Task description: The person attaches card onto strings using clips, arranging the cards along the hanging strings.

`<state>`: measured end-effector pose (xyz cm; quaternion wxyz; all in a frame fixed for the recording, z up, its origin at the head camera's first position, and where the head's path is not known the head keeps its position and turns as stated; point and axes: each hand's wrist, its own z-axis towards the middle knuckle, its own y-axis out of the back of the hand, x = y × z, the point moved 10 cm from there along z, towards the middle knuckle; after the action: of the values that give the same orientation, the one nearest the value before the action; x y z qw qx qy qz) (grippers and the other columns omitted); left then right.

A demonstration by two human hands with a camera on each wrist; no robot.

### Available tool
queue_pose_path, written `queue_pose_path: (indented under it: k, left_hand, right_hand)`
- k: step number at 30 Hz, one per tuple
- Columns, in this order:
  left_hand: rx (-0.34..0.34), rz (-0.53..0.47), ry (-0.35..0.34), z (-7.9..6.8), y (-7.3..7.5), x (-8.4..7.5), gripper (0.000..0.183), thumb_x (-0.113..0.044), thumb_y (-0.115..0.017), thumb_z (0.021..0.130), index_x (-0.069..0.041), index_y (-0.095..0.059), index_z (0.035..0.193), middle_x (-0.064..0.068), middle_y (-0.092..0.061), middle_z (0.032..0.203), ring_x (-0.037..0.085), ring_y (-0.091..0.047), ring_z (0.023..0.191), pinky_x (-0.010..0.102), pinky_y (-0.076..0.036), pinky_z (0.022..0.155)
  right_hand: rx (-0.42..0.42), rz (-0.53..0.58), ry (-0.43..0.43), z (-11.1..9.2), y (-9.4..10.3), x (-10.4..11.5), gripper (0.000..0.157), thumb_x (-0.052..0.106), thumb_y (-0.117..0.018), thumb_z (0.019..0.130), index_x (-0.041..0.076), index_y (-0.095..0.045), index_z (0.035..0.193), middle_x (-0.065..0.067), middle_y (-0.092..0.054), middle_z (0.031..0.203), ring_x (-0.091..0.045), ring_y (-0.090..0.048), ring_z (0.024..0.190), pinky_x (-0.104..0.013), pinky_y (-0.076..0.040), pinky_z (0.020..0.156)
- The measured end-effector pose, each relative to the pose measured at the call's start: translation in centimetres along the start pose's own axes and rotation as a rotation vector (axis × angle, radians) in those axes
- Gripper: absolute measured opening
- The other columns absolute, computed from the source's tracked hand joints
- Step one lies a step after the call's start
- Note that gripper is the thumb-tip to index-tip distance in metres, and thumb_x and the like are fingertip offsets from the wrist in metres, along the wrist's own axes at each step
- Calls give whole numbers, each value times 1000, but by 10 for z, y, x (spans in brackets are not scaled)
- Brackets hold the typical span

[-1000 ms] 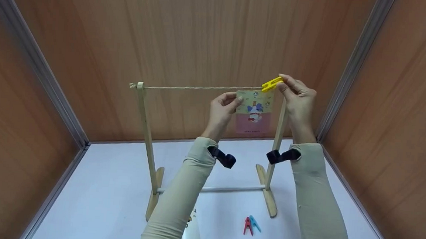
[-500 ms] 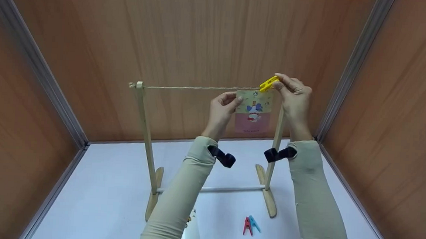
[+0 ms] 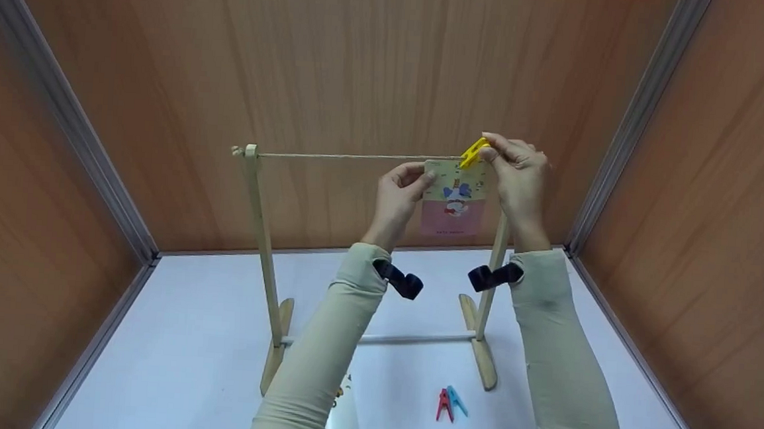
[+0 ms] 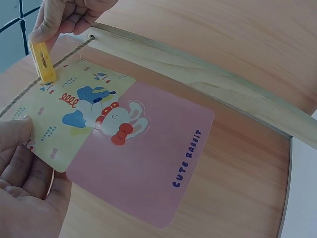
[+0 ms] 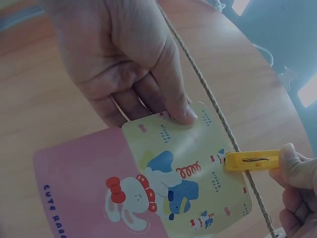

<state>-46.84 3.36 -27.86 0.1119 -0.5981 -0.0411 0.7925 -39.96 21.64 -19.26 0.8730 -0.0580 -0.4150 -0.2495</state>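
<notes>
My left hand (image 3: 397, 199) pinches the left edge of a yellow and pink card (image 3: 452, 202) printed with a rabbit and the words "CUTE RABBIT". The card hangs against a thin rope (image 3: 359, 156) strung between two wooden posts. My right hand (image 3: 517, 179) pinches the tail end of a yellow clothespin (image 5: 252, 160). In the right wrist view the clothespin crosses the rope, its tip over the card's top edge near the middle. The left wrist view shows the same clothespin (image 4: 43, 62) upright at the card's edge, with my right thumb and fingers at its upper end.
The wooden rack has a left post (image 3: 262, 247), a right post (image 3: 495, 268) and a white crossbar (image 3: 414, 339) low down. A red clothespin (image 3: 444, 405) and a blue clothespin (image 3: 456, 399) lie on the white table. Another card (image 3: 343, 414) lies partly under my left forearm.
My right hand has moved left along the rope with the yellow clothespin, which has tilted steeper and come down over the card's top edge. The left hand stays almost still.
</notes>
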Motion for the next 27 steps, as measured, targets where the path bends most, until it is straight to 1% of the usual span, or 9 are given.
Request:
queue_pose_path:
  k: [4, 8, 11, 13, 16, 20, 22, 23, 27]
  left_hand:
    - [1, 7, 8, -1, -1, 0, 23, -10, -65, 91, -1, -65, 112, 12, -70, 106, 12, -65, 91, 25, -52, 83]
    - [8, 22, 0, -1, -3, 1, 23, -10, -64, 92, -1, -65, 112, 13, -69, 108, 12, -64, 92, 25, -52, 85]
    - [17, 25, -6, -1, -5, 2, 23, -11, -63, 92, 0, -64, 113, 14, -69, 109, 13, -64, 94, 25, -52, 87]
    - [23, 24, -14, -2, -6, 2, 23, -10, -63, 92, 1, -64, 113, 15, -69, 109, 13, -64, 94, 25, -52, 86]
    - [35, 21, -19, -3, -9, 3, 24, -10, -63, 92, 1, -64, 112, 15, -69, 110, 13, -64, 95, 24, -51, 85]
    - [44, 25, -21, -3, -11, 5, 24, -11, -64, 92, 1, -64, 112, 15, -69, 109, 12, -64, 94, 24, -51, 84]
    - [46, 25, -20, -4, -11, 6, 24, -12, -64, 92, 1, -64, 112, 15, -69, 108, 12, -64, 94, 24, -51, 84]
    - [46, 25, -21, -4, -12, 7, 24, -12, -64, 92, 1, -64, 112, 15, -69, 109, 12, -64, 94, 24, -51, 84]
    - [46, 20, -21, -3, -13, 9, 23, -10, -64, 91, 2, -64, 111, 14, -70, 108, 11, -64, 93, 24, -51, 85]
  right_hand:
    - [0, -70, 5, 0, 0, 0, 29, 16, -70, 83, 4, -72, 109, -15, -70, 102, -3, -50, 86, -35, -10, 119]
    - [2, -70, 19, -1, 0, 1, 29, 15, -70, 81, 4, -72, 108, -18, -70, 101, -4, -49, 86, -33, -13, 119]
    - [12, -53, 19, -2, -1, 1, 28, 13, -69, 82, 3, -72, 108, -18, -70, 100, -5, -49, 86, -26, -32, 105]
    - [16, -48, 20, -3, -2, 0, 27, 12, -69, 83, 3, -72, 108, -18, -69, 100, -4, -48, 85, -19, -38, 92]
    - [21, -61, 26, -4, -2, 0, 27, 12, -68, 83, 2, -72, 108, -18, -69, 100, -4, -49, 87, -20, -41, 85]
    - [42, -90, 32, -5, -3, 0, 27, 12, -67, 84, 2, -71, 109, -17, -69, 102, -10, -51, 92, -23, -40, 90]
    - [54, -104, 31, -5, -4, 0, 27, 13, -66, 85, 2, -71, 110, -17, -70, 104, -13, -52, 94, -21, -40, 84]
    - [60, -115, 38, -5, -5, 1, 27, 13, -66, 85, 2, -71, 110, -17, -70, 104, -15, -52, 95, -22, -37, 88]
    - [76, -156, 49, -5, -7, 2, 28, 12, -66, 86, 2, -70, 111, -18, -69, 104, -19, -52, 97, -22, -38, 84]
